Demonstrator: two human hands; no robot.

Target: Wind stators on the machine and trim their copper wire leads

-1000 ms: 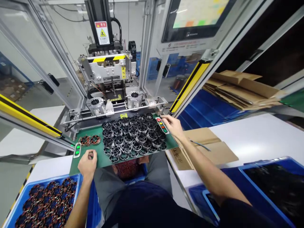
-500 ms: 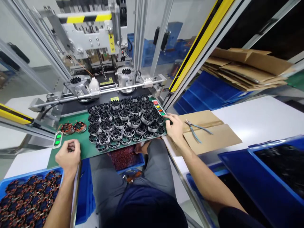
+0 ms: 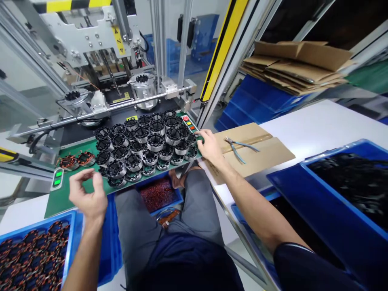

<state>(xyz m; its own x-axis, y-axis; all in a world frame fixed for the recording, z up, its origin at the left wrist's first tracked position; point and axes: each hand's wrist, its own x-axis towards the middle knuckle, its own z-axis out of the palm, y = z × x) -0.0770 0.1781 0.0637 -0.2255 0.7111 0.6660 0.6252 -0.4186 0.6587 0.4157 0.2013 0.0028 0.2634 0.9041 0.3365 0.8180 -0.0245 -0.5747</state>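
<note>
My left hand [image 3: 87, 193] hovers above the left end of the green work mat [image 3: 57, 202], its fingers curled and the thumb apart, with nothing between them. Close by lie two copper-wound stators [image 3: 77, 160] and a panel with two lit green buttons [image 3: 57, 178]. At the mat's right end my right hand [image 3: 209, 147] holds nothing. Its index finger reaches to the lower end of a button panel [image 3: 188, 122], covering that part. Between my hands stand several black-and-silver stator cores [image 3: 155, 142] without visible copper wire, some stacked on others.
Behind the mat is a winding machine with two cylindrical fixtures [image 3: 143, 91] and a horizontal rail [image 3: 130, 103]. Cutting pliers [image 3: 236, 146] lie on flat cardboard [image 3: 257, 161] at right. Lower left, a blue crate [image 3: 72, 226] holds wound stators. Another blue crate [image 3: 342, 194] holds black parts.
My left hand has lifted, and its thumb and fingers have spread from a loose fist. My right hand stays at the button panel. The camera view has shifted.
</note>
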